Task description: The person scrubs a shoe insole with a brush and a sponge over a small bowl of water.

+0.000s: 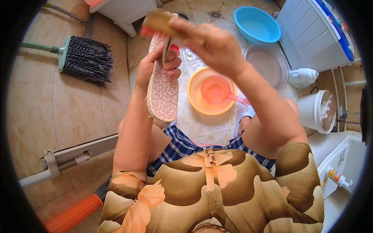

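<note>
My left hand (157,62) grips a pale woven slipper (163,93) with pinkish flecks, its sole side towards me and its heel end hanging lowest. In my right hand (215,46) is a brush with a wooden back (160,24), blurred as if moving. Its red bristles (147,31) face the upper end of the slipper; whether they touch it I cannot tell. Below my right wrist, on the floor, stands an orange basin (191,96). A translucent pink dipper (215,90) rests in it, the handle across the rim.
A blue basin (256,24) and a clear basin (266,65) stand at the right, beside a white jug (303,78) and a white bucket (310,110). On the left a broom (87,61) leans by the tiled wall. A floor drain (215,15) lies at the far end.
</note>
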### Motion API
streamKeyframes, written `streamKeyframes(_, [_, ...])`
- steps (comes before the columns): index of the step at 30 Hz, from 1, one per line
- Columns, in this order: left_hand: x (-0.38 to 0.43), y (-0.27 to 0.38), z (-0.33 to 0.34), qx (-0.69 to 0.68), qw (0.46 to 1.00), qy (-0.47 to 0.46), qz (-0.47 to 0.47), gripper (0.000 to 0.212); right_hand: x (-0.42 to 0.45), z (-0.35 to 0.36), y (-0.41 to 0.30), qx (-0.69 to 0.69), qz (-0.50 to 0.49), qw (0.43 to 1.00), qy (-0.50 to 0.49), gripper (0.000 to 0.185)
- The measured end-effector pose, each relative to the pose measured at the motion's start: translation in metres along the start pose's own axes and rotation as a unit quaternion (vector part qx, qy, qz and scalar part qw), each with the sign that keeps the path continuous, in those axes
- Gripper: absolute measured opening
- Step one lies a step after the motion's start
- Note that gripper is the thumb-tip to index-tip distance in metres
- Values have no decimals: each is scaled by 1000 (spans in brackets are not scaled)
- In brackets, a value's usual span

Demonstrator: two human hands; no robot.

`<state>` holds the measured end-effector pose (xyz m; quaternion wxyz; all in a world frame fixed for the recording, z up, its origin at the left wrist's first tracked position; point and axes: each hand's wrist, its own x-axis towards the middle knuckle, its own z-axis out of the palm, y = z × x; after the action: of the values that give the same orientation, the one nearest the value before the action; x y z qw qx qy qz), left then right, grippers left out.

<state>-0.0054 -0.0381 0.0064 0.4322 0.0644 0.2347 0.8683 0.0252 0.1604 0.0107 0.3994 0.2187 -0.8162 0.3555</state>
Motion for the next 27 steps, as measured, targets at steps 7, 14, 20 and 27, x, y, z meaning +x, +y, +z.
streamKeyframes(7, [-1, -2, -3, 71, 989, 125, 46, 26, -23, -3, -41, -8, 7, 987, -158, 54])
streamKeyframes(14, [-1, -10, 15, 80, 991, 102, 40, 20, -13, -10, -23, 60, 42, 992, -100, 46])
streamKeyframes(20, [7, -8, 8, 83, 995, 34, -42, 22, 2, -26, 30, 87, 136, 987, -1, 41])
streamKeyframes(27, [-4, -5, 6, 41, 998, 40, -15, 33, -7, -3, 2, 23, -84, 995, -52, 45])
